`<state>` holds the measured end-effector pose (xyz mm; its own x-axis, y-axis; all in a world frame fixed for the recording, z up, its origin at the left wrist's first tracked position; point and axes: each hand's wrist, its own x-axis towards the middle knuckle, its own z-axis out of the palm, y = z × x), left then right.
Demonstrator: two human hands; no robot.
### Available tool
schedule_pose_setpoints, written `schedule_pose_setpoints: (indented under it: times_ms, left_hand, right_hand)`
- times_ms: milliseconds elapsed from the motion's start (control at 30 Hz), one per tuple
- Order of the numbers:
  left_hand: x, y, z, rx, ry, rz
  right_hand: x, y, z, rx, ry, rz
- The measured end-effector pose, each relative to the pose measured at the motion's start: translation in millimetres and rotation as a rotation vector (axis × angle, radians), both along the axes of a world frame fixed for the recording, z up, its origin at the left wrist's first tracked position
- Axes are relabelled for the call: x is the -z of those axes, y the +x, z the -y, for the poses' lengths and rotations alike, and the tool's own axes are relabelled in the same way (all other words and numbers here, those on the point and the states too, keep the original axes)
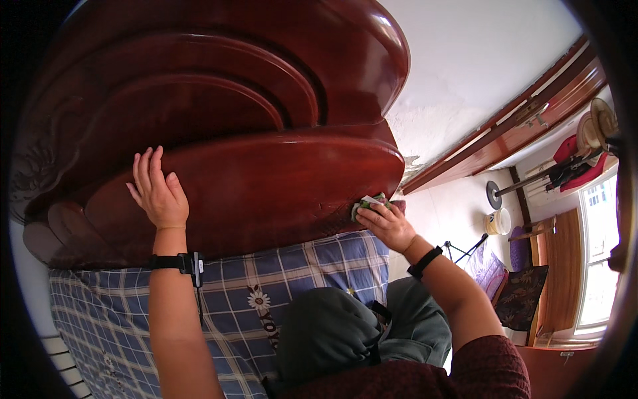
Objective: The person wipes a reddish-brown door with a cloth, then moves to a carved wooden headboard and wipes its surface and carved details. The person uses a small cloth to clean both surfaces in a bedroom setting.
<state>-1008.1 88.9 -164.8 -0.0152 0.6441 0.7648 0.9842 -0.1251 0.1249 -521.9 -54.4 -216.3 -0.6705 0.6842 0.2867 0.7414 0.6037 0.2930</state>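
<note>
A glossy dark-red wooden headboard [239, 184] with carved curves fills the view before me. My right hand [391, 227] grips a crumpled multicoloured cloth [370, 200] and presses it on the headboard's lower right end, beside a carved patch. Farther left, my left hand [162, 192] rests against the lower panel near its upper edge, holding nothing, with its fingers spread a little. A blue plaid bedsheet [224, 289] with a daisy print covers the bed below the headboard. My bent knees are on or beside the bed.
Right of the headboard are a white wall [463, 65] with peeling paint and a red wooden door [558, 109]. Beyond stand a coat rack base [493, 194], a pale bucket [497, 222] and a folding chair [481, 264]. A window [598, 249] lies at far right.
</note>
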Motion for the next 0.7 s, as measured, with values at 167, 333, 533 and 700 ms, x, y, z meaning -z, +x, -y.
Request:
schedule_pose_setpoints:
  times_ms: [167,333,533,700]
  left_hand:
    - [-0.4,0.7,0.5,0.010,0.013,0.008]
    - [0.0,0.9,0.5,-0.016,-0.004,0.000]
    - [-0.4,0.0,0.4,-0.005,0.003,-0.004]
    - [0.7,-0.2,0.1,0.008,0.009,0.005]
  right_hand:
    - [9.1,-35.5,4.2,0.158,-0.105,-0.364]
    - [2.6,-107.1,-17.6,-0.090,-0.132,-0.454]
    - [-11.0,-96.7,-27.0,-0.089,-0.083,-0.314]
    - [-32.8,-35.2,-24.8,0.210,0.069,-0.413]
